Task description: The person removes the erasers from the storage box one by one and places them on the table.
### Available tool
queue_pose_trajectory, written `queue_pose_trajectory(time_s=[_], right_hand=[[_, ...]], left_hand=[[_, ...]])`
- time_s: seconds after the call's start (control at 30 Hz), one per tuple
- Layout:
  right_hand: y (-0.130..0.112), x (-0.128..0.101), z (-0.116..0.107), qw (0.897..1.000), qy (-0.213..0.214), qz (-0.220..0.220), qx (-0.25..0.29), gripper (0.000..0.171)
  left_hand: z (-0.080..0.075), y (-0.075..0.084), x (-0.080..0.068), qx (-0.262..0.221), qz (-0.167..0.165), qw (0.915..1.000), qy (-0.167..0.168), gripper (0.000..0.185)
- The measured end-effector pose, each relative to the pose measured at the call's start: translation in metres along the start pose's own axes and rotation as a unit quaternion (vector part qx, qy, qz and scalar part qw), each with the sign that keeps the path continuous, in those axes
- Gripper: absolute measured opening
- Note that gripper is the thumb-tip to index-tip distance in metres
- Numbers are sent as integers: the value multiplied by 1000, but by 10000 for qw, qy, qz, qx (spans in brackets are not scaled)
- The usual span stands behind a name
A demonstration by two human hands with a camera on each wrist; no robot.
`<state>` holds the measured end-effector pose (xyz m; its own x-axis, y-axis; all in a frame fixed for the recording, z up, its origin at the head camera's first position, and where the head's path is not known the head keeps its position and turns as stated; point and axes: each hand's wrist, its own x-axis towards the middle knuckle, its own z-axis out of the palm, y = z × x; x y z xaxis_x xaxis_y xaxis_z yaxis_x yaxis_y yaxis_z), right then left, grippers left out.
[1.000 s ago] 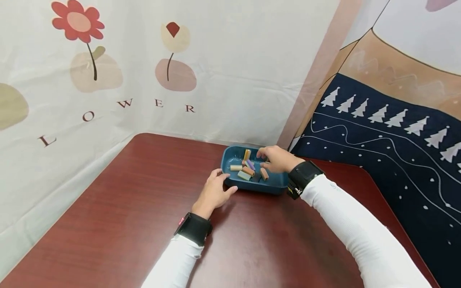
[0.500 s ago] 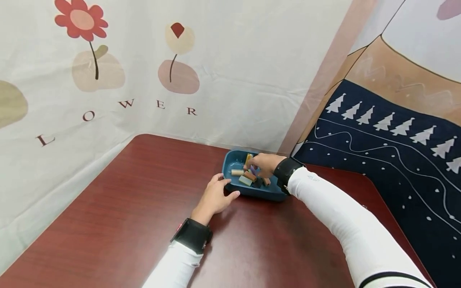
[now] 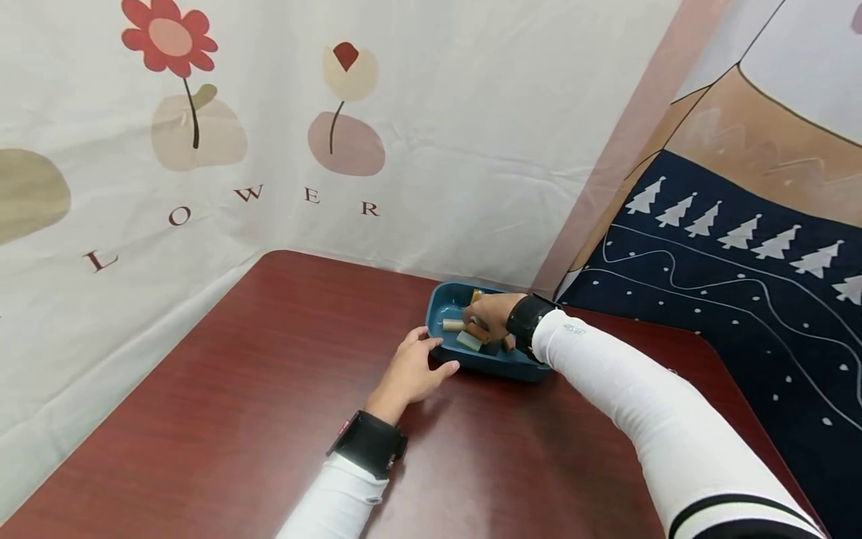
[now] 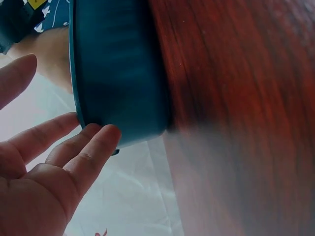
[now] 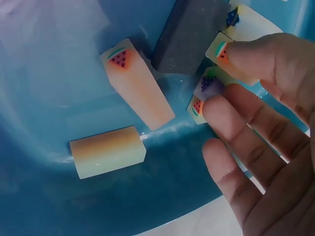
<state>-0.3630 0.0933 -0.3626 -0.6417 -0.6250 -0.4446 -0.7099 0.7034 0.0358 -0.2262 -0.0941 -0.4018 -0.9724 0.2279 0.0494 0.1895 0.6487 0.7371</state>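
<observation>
- tray (image 3: 494,367): a blue plastic tray sits on the dark red table (image 3: 269,389), near the far edge by the corner where the two printed cloths meet.
- left hand (image 3: 412,373) rests on the table with relaxed, nearly straight fingers (image 4: 91,147) touching the tray's outer wall at its near left corner; it clasps nothing.
- right hand (image 3: 490,316) reaches down into the tray, fingers (image 5: 246,54) bent onto a cluster of small erasers; fingertips press on a purple eraser (image 5: 210,86) and the orange-ended ones beside it, and i cannot tell whether any is truly pinched.
- loose on the tray floor: an orange watermelon-print eraser (image 5: 139,86), a pale yellow eraser (image 5: 107,151), a dark grey eraser (image 5: 189,34).
</observation>
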Motion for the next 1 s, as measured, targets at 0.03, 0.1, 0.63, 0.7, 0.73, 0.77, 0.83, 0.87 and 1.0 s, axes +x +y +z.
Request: queue_pose_trajectory(time_s=[0.03, 0.1, 0.63, 0.7, 0.73, 0.77, 0.83, 0.87, 1.0], right_hand=[[-1, 0, 1, 10000, -4, -15, 2, 28], [-2, 0, 5, 10000, -6, -70, 58, 21], [0, 8, 0, 9995, 162, -208, 155, 4], [2, 5, -5, 9991, 273, -224, 228, 6], [3, 3, -7, 9989, 315, -230, 265, 9], [3, 2, -8, 9986, 375, -221, 294, 12], [4, 0, -8, 9978, 470, -179, 421, 15], [4, -1, -8, 9975, 513, -155, 457, 17], [8, -6, -7, 9959, 657, -21, 626, 9]], left_hand=[[0, 0, -1, -3, -8, 10000, -11, 57], [2, -1, -2, -15, -28, 10000, -49, 58], [-3, -2, 4, 92, 140, 9998, 128, 54], [-4, 0, 7, 157, 148, 9997, 138, 54], [-5, 0, 8, 182, 145, 9996, 141, 55], [-5, 1, 9, 202, 146, 9996, 142, 55], [-5, 0, 9, 242, 171, 9994, 155, 55], [-4, 0, 10, 254, 181, 9994, 147, 55], [-1, -5, 10, 324, 208, 9992, 103, 55]])
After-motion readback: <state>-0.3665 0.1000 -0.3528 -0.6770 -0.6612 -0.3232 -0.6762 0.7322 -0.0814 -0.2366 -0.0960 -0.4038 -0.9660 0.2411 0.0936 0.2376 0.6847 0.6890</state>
